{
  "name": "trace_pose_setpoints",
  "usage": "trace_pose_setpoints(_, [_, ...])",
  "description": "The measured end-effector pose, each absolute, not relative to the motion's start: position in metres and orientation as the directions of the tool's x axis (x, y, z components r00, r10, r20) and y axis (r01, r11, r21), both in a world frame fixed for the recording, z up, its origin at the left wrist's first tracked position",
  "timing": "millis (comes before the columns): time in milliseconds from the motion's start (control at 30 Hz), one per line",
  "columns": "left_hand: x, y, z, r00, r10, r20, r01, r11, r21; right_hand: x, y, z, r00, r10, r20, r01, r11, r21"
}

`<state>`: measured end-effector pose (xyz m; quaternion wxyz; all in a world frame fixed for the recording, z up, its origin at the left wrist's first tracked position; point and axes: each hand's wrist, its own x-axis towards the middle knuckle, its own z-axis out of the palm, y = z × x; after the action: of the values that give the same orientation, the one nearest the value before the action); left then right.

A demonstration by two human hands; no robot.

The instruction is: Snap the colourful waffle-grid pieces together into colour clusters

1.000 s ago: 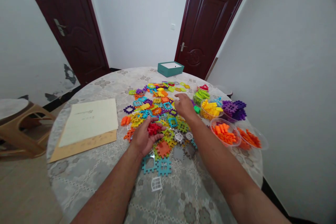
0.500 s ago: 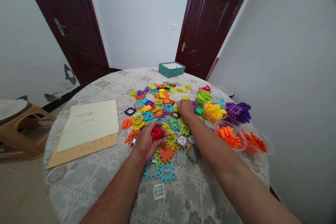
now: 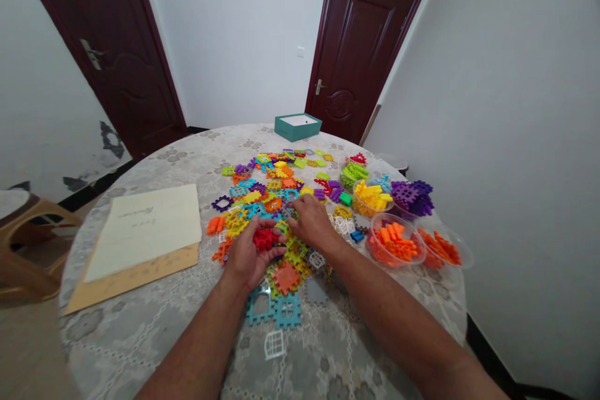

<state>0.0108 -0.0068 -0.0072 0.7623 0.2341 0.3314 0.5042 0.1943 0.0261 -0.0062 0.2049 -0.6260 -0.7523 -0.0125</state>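
My left hand (image 3: 248,255) is cupped, palm up, around red interlocking plastic pieces (image 3: 265,239), above the near left part of a heap of building pieces. Just to its right, my right hand (image 3: 310,220) reaches down into the heap with its fingers curled together. Whatever is at those fingertips is too small and covered to name. Around both hands lie toothed plates in yellow, blue, orange, purple and green. An orange plate (image 3: 285,277) and teal window-shaped plates (image 3: 287,310) lie below the left hand, with a white lattice window piece (image 3: 274,345) closer to me.
On the right stand clear bowls of sorted pieces: orange (image 3: 397,242), yellow (image 3: 372,195), green (image 3: 354,174) and purple (image 3: 413,199). A teal box (image 3: 297,131) sits at the far edge. Cream paper (image 3: 150,225) lies over brown card (image 3: 135,275) on the left.
My right hand has moved left and nearer, from the heap's right side to beside my left hand. The left hand still holds the red pieces. The view has shifted slightly.
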Motion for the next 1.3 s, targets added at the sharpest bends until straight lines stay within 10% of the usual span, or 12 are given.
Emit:
trace_pose_setpoints(133, [0.010, -0.007, -0.007, 0.277, 0.920, -0.276, -0.614, 0.391, 0.686, 0.203, 0.038, 0.006, -0.188, 0.919, 0.347, 0.867, 0.321, -0.381])
trace_pose_setpoints(300, [0.010, -0.006, -0.006, 0.267, 0.921, -0.283, -0.609, 0.389, 0.691, 0.246, 0.091, 0.022, 0.211, 0.964, 0.161, 0.967, -0.182, -0.181])
trace_pose_setpoints(467, [0.011, -0.007, -0.006, 0.255, 0.917, -0.306, -0.597, 0.398, 0.696, 0.279, 0.121, 0.010, 0.331, 0.943, 0.018, 0.941, -0.329, -0.074])
trace_pose_setpoints(833, [0.014, -0.007, -0.011, 0.287, 0.909, -0.303, -0.569, 0.416, 0.709, 0.291, 0.136, -0.012, 0.313, 0.947, -0.073, 0.950, -0.313, 0.013])
trace_pose_setpoints(1300, [0.015, -0.007, -0.011, 0.301, 0.904, -0.302, -0.576, 0.425, 0.698, 0.302, 0.163, 0.014, 0.366, 0.929, 0.061, 0.919, -0.351, -0.180])
